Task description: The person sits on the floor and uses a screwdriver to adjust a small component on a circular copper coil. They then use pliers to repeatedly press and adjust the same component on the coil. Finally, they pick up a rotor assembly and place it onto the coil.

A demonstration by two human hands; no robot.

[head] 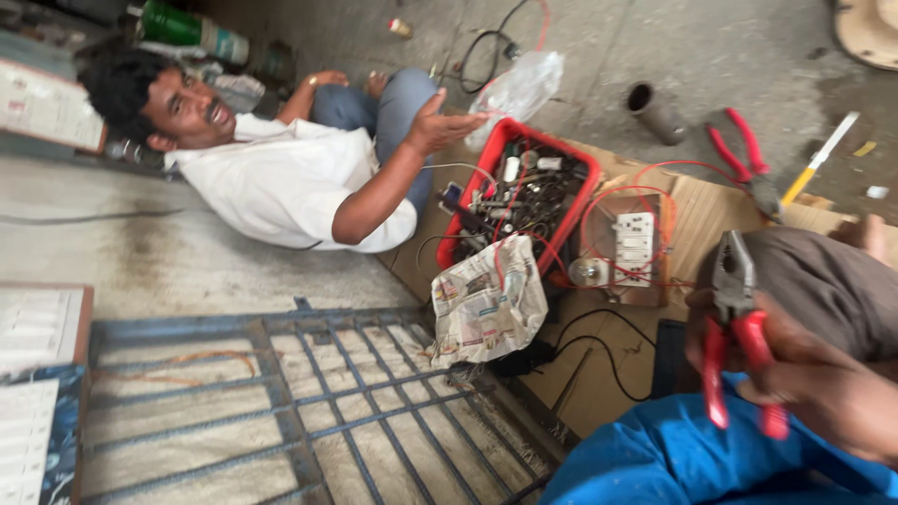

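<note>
Red-handled pliers [739, 337] sit gripped in the wearer's right hand [823, 383], fingers closed round the handles, grey metal nose pointing up. This hand is to the lower right of a red crate [491, 159] full of wires and metal parts. The left hand is out of view. Just right of the crate lies a wooden board with a white switch [634, 248] and red wire. A folded newspaper [486, 309] rests against the crate's near edge. Another person in a white shirt [281, 182] lies left of the crate, one open hand [440, 122] raised beside it. A second pair of pliers [744, 159] lies well to its right.
</note>
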